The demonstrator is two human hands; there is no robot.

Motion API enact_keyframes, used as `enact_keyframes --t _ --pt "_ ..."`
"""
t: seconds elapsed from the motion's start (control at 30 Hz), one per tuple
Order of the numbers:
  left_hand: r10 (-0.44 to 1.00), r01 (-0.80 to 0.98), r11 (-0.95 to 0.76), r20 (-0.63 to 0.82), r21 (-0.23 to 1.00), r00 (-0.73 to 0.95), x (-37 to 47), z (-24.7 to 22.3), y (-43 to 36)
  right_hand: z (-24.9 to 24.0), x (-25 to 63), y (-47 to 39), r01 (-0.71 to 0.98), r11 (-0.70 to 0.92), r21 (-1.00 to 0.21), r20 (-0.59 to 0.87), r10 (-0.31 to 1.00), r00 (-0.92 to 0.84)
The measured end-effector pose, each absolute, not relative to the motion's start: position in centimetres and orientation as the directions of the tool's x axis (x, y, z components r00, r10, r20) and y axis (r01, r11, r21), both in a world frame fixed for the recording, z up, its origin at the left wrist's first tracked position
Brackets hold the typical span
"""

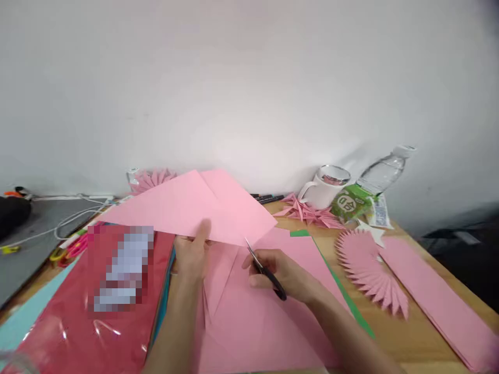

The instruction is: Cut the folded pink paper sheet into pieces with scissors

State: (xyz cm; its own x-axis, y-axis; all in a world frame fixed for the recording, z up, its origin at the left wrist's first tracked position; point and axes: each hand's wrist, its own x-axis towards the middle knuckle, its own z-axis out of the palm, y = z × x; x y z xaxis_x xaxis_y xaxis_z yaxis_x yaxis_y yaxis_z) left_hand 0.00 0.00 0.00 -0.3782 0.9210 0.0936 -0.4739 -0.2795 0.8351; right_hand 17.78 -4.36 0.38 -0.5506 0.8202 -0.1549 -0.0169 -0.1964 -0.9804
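Left fingers (pixel 203 231) pinching pink paper (pixel 175 213), right fingers (pixel 270 255) gripping scissors (pixel 268 271), long axis diagonal, pointing forward-left

Right of the mug (pixel 321 193), the green packet (pixel 353 203) shows what looks like 哈, while print on the white packet (pixel 382 213) is illegible.

I note the raised sheet (pixel 175 210) as plain, unpatterned pink. Paper beneath (pixel 304 296), pleated fan (pixel 360 262) and long strip (pixel 440 296): matching pink. Green sheet (pixel 357 317) edges the pile. Scissors (pixel 275 281): black handles, silvery blades. Glossy wrapper (pixel 78 322): red. Mug (pixel 323 192): white, silvery lid. Snack packet (pixel 351 202): green, white lettering. Bottle (pixel 382 174): clear, white cap. Tabletop (pixel 405 340): light wood-brown. Wall (pixel 249 93): greyish white.
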Motion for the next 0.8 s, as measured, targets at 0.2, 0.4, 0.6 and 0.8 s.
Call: enact_keyframes --t 0.2,0.4,0.6,0.8 --pt "0.910 -0.463 -0.279 0.078 0.841 -0.407 0.21 0.19 -0.10 0.31 17.94 -4.59 0.002 -0.183 -0.983 -0.156 0.831 -0.535" --pt "0.904 -0.456 -0.275 0.066 0.846 -0.422 0.23 0.39 -0.10 0.33 17.96 -4.59 0.041 -0.189 -0.981 -0.183 0.839 -0.512" --pt "0.905 -0.450 -0.274 0.070 0.850 -0.419 0.22 0.34 -0.04 0.32 17.97 -4.64 0.034 -0.198 -0.980 -0.188 0.845 -0.500" --pt "0.905 -0.466 -0.279 0.067 0.840 -0.421 0.26 0.50 -0.10 0.23 17.92 -4.66 0.031 -0.219 -0.975 -0.206 0.848 -0.488"
